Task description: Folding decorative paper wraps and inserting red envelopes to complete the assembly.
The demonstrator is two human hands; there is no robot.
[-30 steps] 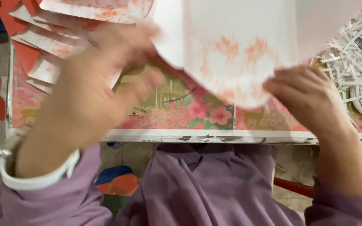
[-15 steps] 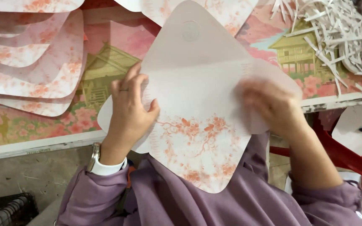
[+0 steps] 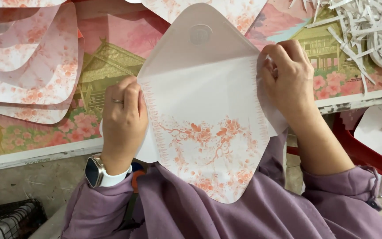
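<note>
Head view looks down on a white, die-cut paper envelope blank with an orange blossom print (image 3: 206,132), held flat between the person's chest and the near edge of the worktop (image 3: 45,152), which is covered by a printed pink sheet showing a wooden house and flowers (image 3: 107,57). Its pointed upper flap lies open toward the worktop and the rounded lower flap hangs over the lilac sleeves. The left hand (image 3: 122,117), with a ring and a white wristwatch (image 3: 96,171), is curled over the left side flap, fingers pressed together along the crease. The right hand (image 3: 286,77) pinches the right side flap at its upper corner, thumb and fingers closed on the paper. Judging by this, the side flaps are being folded inward, and the next move calls for even pressure along both creases so the edges stay square. A fanned stack of similar pink-printed blanks (image 3: 27,71) lies to the left, and a heap of white paper strips (image 3: 368,26) sits at the upper right.
</note>
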